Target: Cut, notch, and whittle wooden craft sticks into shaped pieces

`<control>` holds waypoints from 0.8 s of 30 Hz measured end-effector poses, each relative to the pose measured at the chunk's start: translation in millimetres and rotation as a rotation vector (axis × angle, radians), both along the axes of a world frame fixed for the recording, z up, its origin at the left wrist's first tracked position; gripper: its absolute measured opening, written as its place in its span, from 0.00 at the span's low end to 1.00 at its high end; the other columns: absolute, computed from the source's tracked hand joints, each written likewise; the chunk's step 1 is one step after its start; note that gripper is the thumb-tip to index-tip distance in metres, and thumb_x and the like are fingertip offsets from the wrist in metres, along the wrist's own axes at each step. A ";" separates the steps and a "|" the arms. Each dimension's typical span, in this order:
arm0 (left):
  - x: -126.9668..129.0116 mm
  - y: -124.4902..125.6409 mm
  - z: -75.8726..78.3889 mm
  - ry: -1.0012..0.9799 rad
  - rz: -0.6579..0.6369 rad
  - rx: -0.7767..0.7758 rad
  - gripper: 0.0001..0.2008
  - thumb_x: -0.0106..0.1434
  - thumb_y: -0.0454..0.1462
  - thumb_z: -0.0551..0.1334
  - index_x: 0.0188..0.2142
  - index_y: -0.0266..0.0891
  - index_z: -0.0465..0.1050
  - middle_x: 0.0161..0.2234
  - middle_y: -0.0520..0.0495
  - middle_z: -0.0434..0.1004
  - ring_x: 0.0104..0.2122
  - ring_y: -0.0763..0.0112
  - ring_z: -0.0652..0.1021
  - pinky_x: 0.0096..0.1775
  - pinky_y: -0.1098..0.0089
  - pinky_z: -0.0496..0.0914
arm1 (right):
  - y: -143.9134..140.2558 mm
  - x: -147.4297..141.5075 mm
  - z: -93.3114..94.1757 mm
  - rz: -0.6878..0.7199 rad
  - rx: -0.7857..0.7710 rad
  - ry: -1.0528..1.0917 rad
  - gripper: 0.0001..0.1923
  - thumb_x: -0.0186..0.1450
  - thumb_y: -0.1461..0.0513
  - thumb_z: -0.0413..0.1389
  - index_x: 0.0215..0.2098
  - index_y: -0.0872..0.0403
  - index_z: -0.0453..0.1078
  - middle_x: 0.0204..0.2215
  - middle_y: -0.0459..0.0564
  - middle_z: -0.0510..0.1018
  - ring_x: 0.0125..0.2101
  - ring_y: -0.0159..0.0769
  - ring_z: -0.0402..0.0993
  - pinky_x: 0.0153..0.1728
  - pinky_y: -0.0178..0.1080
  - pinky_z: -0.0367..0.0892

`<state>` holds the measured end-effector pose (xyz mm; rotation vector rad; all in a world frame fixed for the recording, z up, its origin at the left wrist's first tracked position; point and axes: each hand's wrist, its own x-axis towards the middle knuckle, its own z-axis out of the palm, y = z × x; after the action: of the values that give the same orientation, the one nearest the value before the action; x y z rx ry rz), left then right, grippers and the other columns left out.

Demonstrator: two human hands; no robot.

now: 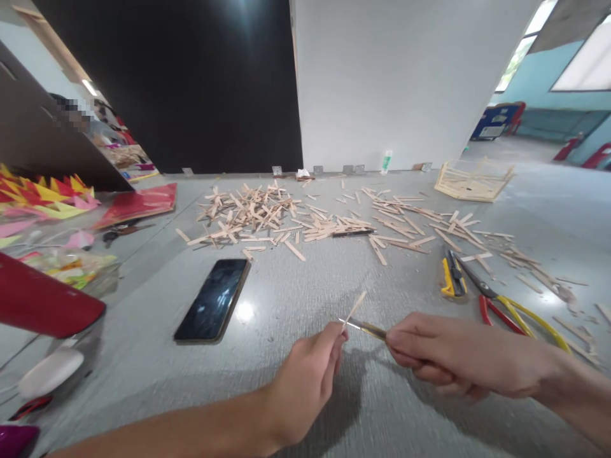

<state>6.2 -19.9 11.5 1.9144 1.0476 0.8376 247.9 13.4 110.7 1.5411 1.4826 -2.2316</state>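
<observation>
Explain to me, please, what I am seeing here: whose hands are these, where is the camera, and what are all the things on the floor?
There is one picture, from a camera worn on a person's head, looking forward and down. Both hands are that person's own. The left hand pinches a thin wooden stick. The right hand holds a slim blade tool whose tip meets the stick. On the grey surface lie a dark phone, a large scatter of wooden sticks, a yellow cutter and pliers with red and yellow handles. Farther back stands a wooden frame built of sticks. Coloured paper lies at the left.
</observation>
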 end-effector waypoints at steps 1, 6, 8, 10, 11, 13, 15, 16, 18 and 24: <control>-0.4 -0.1 -0.8 0.000 0.001 0.001 0.12 0.78 0.37 0.46 0.40 0.42 0.64 0.25 0.56 0.62 0.23 0.73 0.66 0.29 0.72 0.63 | -1.1 -0.8 -0.8 -0.006 0.001 0.006 0.18 0.74 0.48 0.51 0.33 0.49 0.59 0.19 0.34 0.55 0.17 0.25 0.42 0.13 0.26 0.39; -0.9 -0.4 -3.3 -0.001 -0.004 0.003 0.13 0.79 0.38 0.46 0.40 0.41 0.65 0.26 0.56 0.63 0.24 0.74 0.66 0.30 0.72 0.63 | -4.1 -1.5 0.1 -0.010 -0.007 0.005 0.17 0.74 0.50 0.50 0.32 0.50 0.60 0.19 0.34 0.56 0.17 0.25 0.42 0.14 0.27 0.39; 0.1 -0.3 -3.1 -0.008 -0.020 0.005 0.13 0.78 0.38 0.46 0.40 0.41 0.65 0.25 0.56 0.63 0.23 0.74 0.66 0.29 0.73 0.62 | -0.5 1.8 4.3 0.010 0.003 -0.014 0.17 0.74 0.50 0.51 0.31 0.50 0.60 0.19 0.35 0.56 0.17 0.25 0.41 0.14 0.28 0.39; 1.1 -0.1 -2.1 -0.016 -0.038 0.006 0.12 0.78 0.39 0.46 0.41 0.41 0.66 0.25 0.56 0.63 0.23 0.74 0.65 0.28 0.73 0.62 | 4.9 6.5 9.4 0.026 0.031 -0.047 0.16 0.72 0.52 0.53 0.30 0.51 0.61 0.18 0.35 0.56 0.17 0.24 0.42 0.14 0.28 0.40; 1.5 0.0 -1.4 -0.020 -0.043 0.006 0.12 0.77 0.39 0.47 0.41 0.41 0.66 0.25 0.56 0.63 0.23 0.74 0.65 0.27 0.73 0.62 | 7.7 8.9 11.6 0.032 0.046 -0.055 0.16 0.71 0.52 0.54 0.29 0.51 0.62 0.18 0.35 0.56 0.17 0.24 0.42 0.14 0.28 0.40; 1.8 0.4 0.0 -0.024 -0.037 0.001 0.12 0.77 0.40 0.47 0.40 0.40 0.66 0.25 0.56 0.64 0.23 0.74 0.66 0.28 0.74 0.63 | 11.4 12.0 13.3 0.035 0.069 -0.052 0.16 0.70 0.52 0.55 0.29 0.52 0.63 0.17 0.35 0.57 0.17 0.24 0.43 0.14 0.28 0.40; 1.6 1.0 1.0 -0.026 -0.006 -0.009 0.13 0.78 0.39 0.47 0.40 0.40 0.66 0.24 0.57 0.64 0.22 0.74 0.67 0.28 0.74 0.63 | 10.8 10.3 8.8 0.022 0.070 -0.019 0.17 0.71 0.51 0.54 0.29 0.51 0.62 0.17 0.35 0.57 0.17 0.24 0.43 0.14 0.29 0.40; 1.3 1.3 1.3 -0.026 0.016 -0.015 0.14 0.78 0.39 0.46 0.40 0.40 0.66 0.24 0.57 0.64 0.22 0.74 0.67 0.28 0.74 0.63 | 8.1 6.9 3.7 0.006 0.064 0.001 0.18 0.72 0.50 0.53 0.29 0.51 0.62 0.17 0.35 0.56 0.17 0.24 0.43 0.14 0.28 0.40; 0.7 2.2 1.6 -0.028 0.065 -0.027 0.14 0.79 0.39 0.46 0.40 0.40 0.66 0.23 0.58 0.63 0.21 0.75 0.67 0.28 0.75 0.63 | -2.4 -5.3 -12.1 -0.043 0.036 0.059 0.18 0.74 0.49 0.51 0.31 0.50 0.61 0.18 0.34 0.56 0.17 0.25 0.43 0.14 0.28 0.42; -1.3 5.7 1.7 -0.024 0.142 -0.026 0.16 0.80 0.41 0.47 0.36 0.41 0.66 0.22 0.58 0.63 0.21 0.75 0.67 0.28 0.75 0.62 | -35.8 -40.6 -48.3 -0.209 -0.049 0.262 0.20 0.80 0.50 0.40 0.32 0.49 0.54 0.19 0.34 0.54 0.17 0.25 0.44 0.17 0.28 0.48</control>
<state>4.9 -14.2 13.1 1.8202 1.1854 0.9196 207.3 -22.3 62.5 1.5007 1.3658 -2.6564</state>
